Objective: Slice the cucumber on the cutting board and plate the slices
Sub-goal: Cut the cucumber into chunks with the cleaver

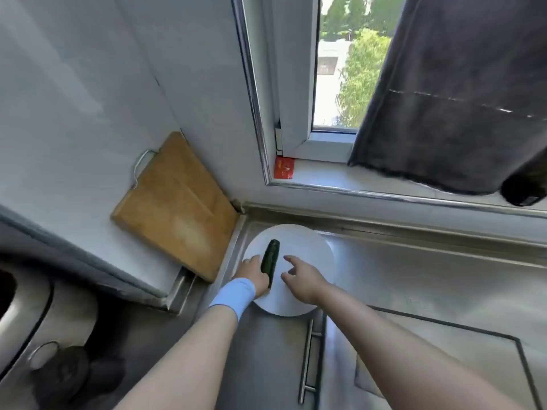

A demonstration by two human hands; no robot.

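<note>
A dark green whole cucumber (270, 255) lies over a round white plate (307, 247) on the steel counter near the corner. My left hand (253, 273), with a light blue wristband, grips the cucumber's near end. My right hand (302, 276) hovers over the plate just right of the cucumber, fingers spread and relaxed, holding nothing. A wooden cutting board (174, 208) leans upright against the left wall, left of the plate. No knife is in view.
A steel counter (414, 276) runs right under a window sill (384, 184) with a dark curtain (450, 93) and a red card (284, 167). A drawer handle (307, 359) sits below the plate. A stove with a dark burner (68, 371) lies at the lower left.
</note>
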